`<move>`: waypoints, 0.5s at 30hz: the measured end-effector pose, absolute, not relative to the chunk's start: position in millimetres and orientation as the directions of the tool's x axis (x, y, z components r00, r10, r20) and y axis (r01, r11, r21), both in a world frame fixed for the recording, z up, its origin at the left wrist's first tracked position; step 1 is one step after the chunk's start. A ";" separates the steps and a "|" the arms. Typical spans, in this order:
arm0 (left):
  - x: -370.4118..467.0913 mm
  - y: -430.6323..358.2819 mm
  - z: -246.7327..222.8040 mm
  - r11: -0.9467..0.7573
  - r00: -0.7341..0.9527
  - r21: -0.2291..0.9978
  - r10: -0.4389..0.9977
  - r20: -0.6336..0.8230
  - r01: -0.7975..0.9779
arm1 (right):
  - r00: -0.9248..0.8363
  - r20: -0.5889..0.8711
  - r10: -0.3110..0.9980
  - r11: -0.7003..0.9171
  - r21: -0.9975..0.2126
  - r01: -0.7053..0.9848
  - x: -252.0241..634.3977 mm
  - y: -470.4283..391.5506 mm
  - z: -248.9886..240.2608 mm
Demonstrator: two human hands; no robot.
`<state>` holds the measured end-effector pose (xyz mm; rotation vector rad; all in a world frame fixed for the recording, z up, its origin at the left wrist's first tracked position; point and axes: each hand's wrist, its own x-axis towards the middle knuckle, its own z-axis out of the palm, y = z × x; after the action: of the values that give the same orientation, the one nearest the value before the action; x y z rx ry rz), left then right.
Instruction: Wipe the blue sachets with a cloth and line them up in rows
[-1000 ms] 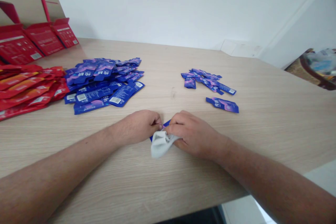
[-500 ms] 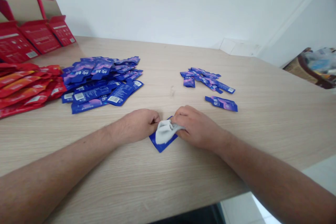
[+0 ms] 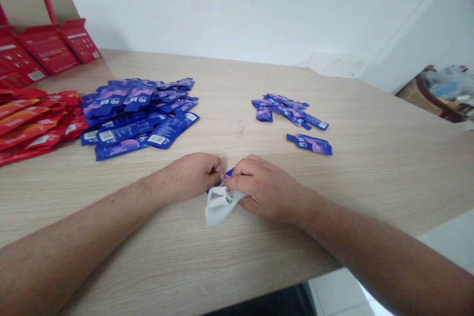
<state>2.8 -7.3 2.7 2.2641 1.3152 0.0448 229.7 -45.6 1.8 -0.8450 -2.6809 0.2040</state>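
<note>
Near the front middle of the table, my left hand (image 3: 194, 175) is closed, its thumb and fingers pinching the edge of a blue sachet (image 3: 230, 173). Most of that sachet is covered by my hands and by a whitish cloth (image 3: 219, 209). My right hand (image 3: 268, 188) is closed on the bunched cloth, pressing it over the sachet while its loose end hangs toward me. A single blue sachet (image 3: 310, 144) lies flat beyond my right hand, with a small group of blue sachets (image 3: 292, 112) behind it. To the left spreads a larger pile of blue sachets (image 3: 133, 123).
Red and orange packets (image 3: 37, 121) are heaped at the far left. Red cartons (image 3: 48, 49) with raised flaps stand behind them against the white wall (image 3: 229, 10). A basket (image 3: 437, 96) with plastic bags is beyond the table's right edge.
My right hand has drawn the cloth toward me and slightly left across the sachet. The left hand keeps its pinch. The whole view has shifted slightly.
</note>
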 end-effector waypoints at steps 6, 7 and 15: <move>0.1 -6.2 -0.8 -0.395 0.516 0.428 0.830 -0.211 0.812 | -0.722 0.269 0.637 0.771 -0.235 0.593 229.7 -45.4 2.3; -0.2 -6.1 -1.2 -0.397 0.521 0.436 0.827 -0.212 0.808 | -0.735 0.267 0.624 0.781 -0.231 0.580 229.3 -46.0 2.6; 1.1 -6.0 -1.8 -0.394 0.515 0.431 0.831 -0.211 0.812 | -0.723 0.253 0.643 0.766 -0.237 0.598 232.1 -44.3 3.7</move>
<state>1.1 -6.0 -1.8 2.2759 1.3416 0.0516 232.1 -44.3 3.7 -0.9561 -2.6423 0.1977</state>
